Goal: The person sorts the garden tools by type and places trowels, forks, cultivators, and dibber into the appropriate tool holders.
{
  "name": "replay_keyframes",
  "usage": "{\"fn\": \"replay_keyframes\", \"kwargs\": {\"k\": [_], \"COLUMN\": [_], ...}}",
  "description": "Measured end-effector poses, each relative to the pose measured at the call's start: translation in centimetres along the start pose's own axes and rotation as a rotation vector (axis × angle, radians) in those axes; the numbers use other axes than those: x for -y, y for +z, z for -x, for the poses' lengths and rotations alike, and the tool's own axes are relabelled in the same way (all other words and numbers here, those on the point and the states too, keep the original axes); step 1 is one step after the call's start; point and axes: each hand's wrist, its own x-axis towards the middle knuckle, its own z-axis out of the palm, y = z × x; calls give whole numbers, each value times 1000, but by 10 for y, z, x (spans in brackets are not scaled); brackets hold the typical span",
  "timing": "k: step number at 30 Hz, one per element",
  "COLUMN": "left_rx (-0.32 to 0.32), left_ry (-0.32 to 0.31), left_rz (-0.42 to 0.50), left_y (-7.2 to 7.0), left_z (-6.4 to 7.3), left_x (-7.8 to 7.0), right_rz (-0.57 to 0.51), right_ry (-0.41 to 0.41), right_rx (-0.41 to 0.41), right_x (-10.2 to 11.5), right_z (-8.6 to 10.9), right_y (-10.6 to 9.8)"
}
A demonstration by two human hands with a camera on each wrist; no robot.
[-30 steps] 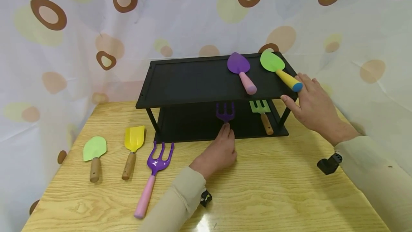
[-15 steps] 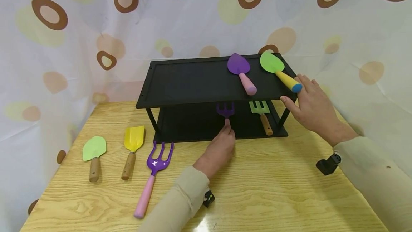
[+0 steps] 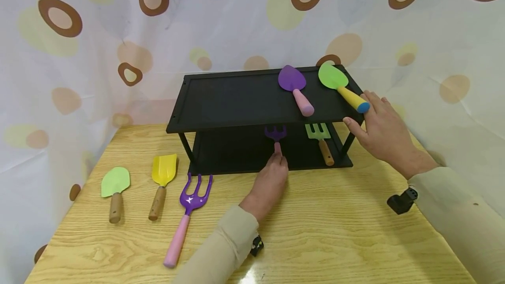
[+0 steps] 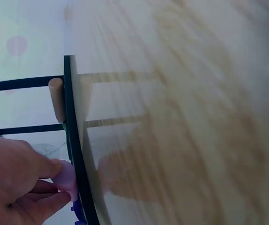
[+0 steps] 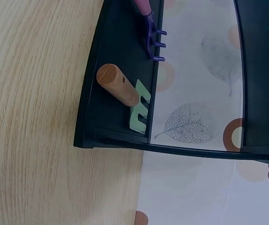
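On the lower level of the black two-tier rack (image 3: 236,100), my left hand (image 3: 270,181) pinches the pink handle of a small purple hand fork (image 3: 275,135). Its prongs point toward the back. In the left wrist view, my thumb and fingers (image 4: 55,201) hold the handle's end (image 4: 65,180) close to the rack's front edge. My right hand (image 3: 384,133) rests on the right front corner of the upper shelf, fingers extended along its side and thumb at the front edge. Beside it lies a green trowel (image 3: 333,76) with a yellow handle. A purple trowel (image 3: 292,79) lies to its left.
A green hand fork (image 3: 326,151) with a wooden handle lies on the lower shelf at the right. Left on the wooden table (image 3: 335,227) are a green trowel (image 3: 116,182), a yellow shovel (image 3: 164,171) and a larger purple fork (image 3: 191,200). A patterned curtain (image 3: 236,25) hangs behind.
My left hand has drawn back slightly along the small fork, and more of its pink handle now shows ahead of my fingers. My right hand stays at the rack's corner.
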Motion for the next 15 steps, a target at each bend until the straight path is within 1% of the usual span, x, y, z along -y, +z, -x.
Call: {"fn": "replay_keyframes", "kwargs": {"k": [2, 4, 7, 12, 14, 15], "left_rx": [0, -2, 1, -56, -53, -36], "left_ry": [-2, -8, 0, 33, 36, 32], "left_rz": [45, 122, 188, 254, 299, 327], "left_y": [-1, -1, -5, -10, -13, -14], "left_z": [2, 3, 8, 17, 22, 26], "left_x": [1, 2, 6, 14, 19, 21], "right_rz": [0, 0, -4, -4, -2, -2], "right_ry": [-2, -2, 3, 9, 9, 10], "right_rx": [-1, 3, 11, 17, 17, 18], "right_x": [0, 0, 0, -1, -1, -1], "right_z": [0, -1, -1, -1, -1, -1], "right_y": [0, 0, 1, 2, 2, 2]}}
